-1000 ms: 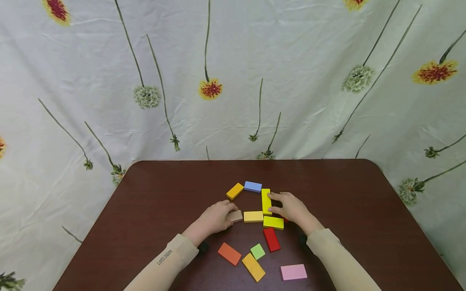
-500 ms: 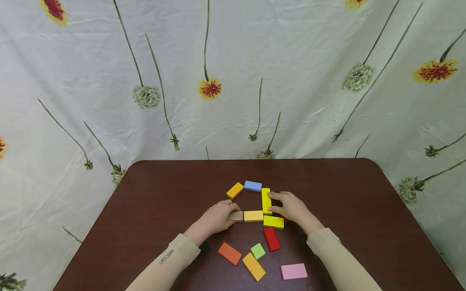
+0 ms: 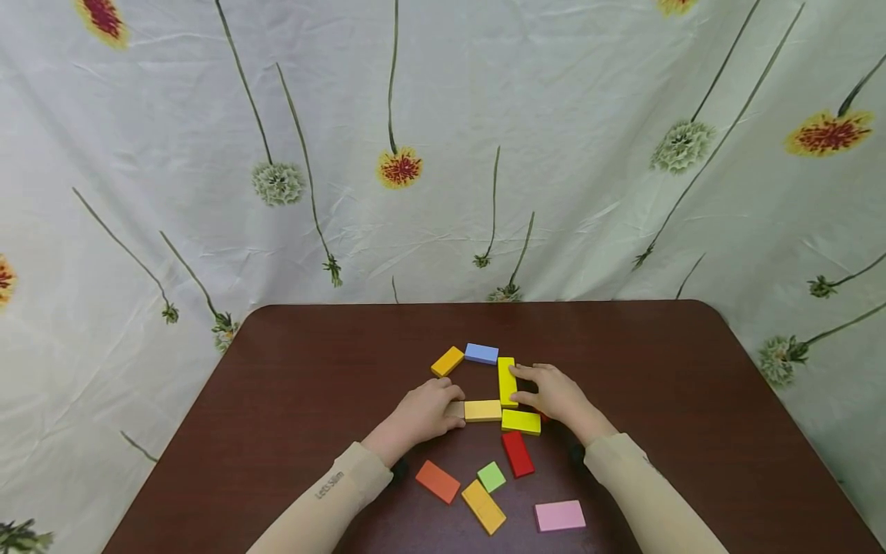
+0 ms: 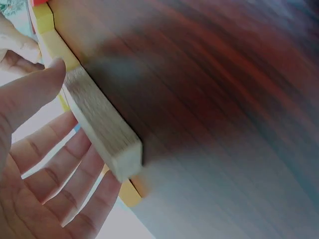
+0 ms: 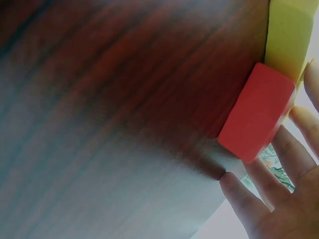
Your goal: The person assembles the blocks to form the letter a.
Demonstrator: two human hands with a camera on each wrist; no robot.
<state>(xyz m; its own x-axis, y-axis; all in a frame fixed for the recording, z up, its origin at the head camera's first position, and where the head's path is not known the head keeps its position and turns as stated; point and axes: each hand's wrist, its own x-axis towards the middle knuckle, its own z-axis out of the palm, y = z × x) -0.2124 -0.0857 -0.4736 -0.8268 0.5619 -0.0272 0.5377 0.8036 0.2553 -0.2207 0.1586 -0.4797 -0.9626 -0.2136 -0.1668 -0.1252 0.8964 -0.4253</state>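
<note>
My left hand (image 3: 424, 412) holds a plain wooden block (image 4: 104, 117) between thumb and fingers, mostly covered by the hand in the head view. Its end meets a pale yellow block (image 3: 482, 411). Fingertips of my right hand (image 3: 556, 396) rest along the right side of an upright-running yellow block (image 3: 507, 382), fingers loosely extended. Just below that block lies another yellow block (image 3: 521, 422) crosswise. A red block (image 5: 256, 114) touches the yellow one by the right hand; in the head view the hand hides most of it.
A blue block (image 3: 481, 353) and an orange-yellow block (image 3: 447, 361) lie at the back. Nearer are a red block (image 3: 517, 454), orange block (image 3: 438, 482), green block (image 3: 491, 477), two-part amber block (image 3: 483, 507) and pink block (image 3: 560, 515) on the dark table (image 3: 311, 369).
My left hand has shifted right, straightening the wooden block and bringing it up against the pale yellow one. The right hand has stayed in place.
</note>
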